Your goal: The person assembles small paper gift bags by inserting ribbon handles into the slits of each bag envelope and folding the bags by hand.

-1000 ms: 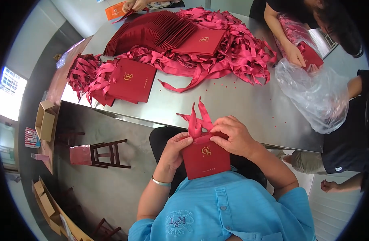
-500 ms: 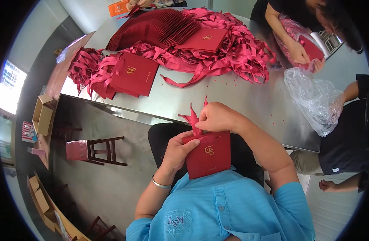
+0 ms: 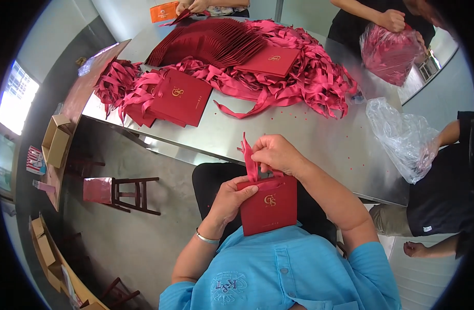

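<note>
Held in front of the person's chest, below the near edge of the steel bench (image 3: pixel 299 139), a small red paper bag (image 3: pixel 268 204) is gripped at its left edge by the left hand (image 3: pixel 232 199), fingers closed on it. The right hand (image 3: pixel 275 154) pinches the red ribbon (image 3: pixel 247 155) at the bag's top.

Red paper bag (image 3: pixel 269 204) gripped by left hand (image 3: pixel 232 199); right hand (image 3: pixel 275 153) pinched its red ribbon (image 3: pixel 247 155), near the steel table's (image 3: pixel 299 134) front edge.
</note>
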`<action>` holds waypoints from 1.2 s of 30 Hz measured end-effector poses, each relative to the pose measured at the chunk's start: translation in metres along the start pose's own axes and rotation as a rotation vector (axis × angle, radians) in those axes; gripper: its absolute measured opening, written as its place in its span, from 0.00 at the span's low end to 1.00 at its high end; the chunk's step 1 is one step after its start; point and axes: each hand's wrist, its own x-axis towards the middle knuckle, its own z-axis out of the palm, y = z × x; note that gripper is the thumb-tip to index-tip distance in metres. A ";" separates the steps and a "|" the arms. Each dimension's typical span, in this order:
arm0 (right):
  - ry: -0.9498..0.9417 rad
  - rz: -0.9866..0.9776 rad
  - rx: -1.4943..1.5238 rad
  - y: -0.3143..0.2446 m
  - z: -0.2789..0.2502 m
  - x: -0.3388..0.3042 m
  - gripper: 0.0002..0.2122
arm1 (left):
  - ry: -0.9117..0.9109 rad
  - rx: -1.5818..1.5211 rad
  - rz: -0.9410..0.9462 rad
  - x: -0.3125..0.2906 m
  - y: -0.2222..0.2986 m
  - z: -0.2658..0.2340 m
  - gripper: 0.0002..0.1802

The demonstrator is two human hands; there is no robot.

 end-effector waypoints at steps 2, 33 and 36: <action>-0.033 0.020 0.086 0.001 -0.003 0.004 0.07 | 0.000 0.001 -0.002 0.000 0.000 0.001 0.18; 0.171 -0.417 -0.129 0.023 -0.003 0.017 0.13 | 0.028 -0.020 0.029 -0.001 -0.004 -0.017 0.16; 0.250 -0.493 -0.350 0.022 -0.022 -0.005 0.12 | 0.058 -0.042 0.030 -0.003 -0.004 -0.016 0.15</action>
